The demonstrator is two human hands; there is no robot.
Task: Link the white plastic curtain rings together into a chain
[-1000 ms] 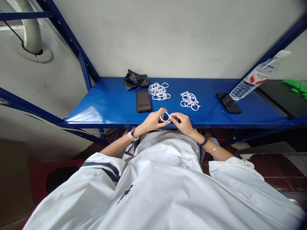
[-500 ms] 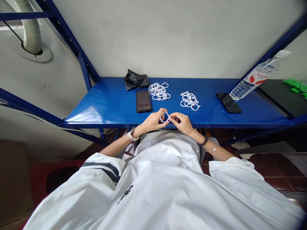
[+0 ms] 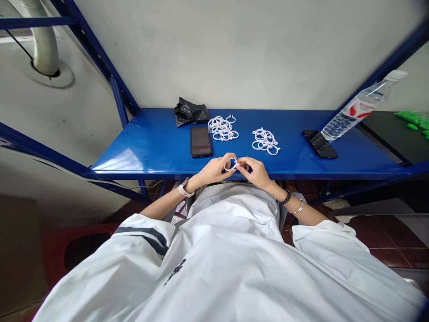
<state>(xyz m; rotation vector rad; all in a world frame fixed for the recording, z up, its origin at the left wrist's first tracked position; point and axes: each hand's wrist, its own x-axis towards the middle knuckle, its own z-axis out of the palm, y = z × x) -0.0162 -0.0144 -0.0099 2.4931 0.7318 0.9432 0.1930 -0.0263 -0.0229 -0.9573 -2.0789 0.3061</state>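
Note:
A white plastic ring (image 3: 225, 167) is held between my two hands, just over the front edge of the blue table (image 3: 161, 152). My left hand (image 3: 217, 168) is closed on its left side, with thumb and fingers around the loop. My right hand (image 3: 255, 171) pinches the ring's right side, where a small knob or joint shows; the fingertips hide its detail. Beyond the hands lies a tangled pile of white rings (image 3: 221, 129), some with a gap in the loop. To its right sits a second, smaller pile of white rings (image 3: 264, 141).
A black phone (image 3: 201, 142) lies beside the left pile, with a crumpled black plastic bag (image 3: 190, 112) behind it. At the right, another phone (image 3: 320, 144) rests by a water bottle (image 3: 358, 112). Green items (image 3: 414, 120) lie on a dark surface at far right. Blue posts (image 3: 117, 99) frame the table.
The ring has turned slightly between my hands, and its loop now looks flatter. My fingers have shifted a little around it. The piles and other objects stay where they were.

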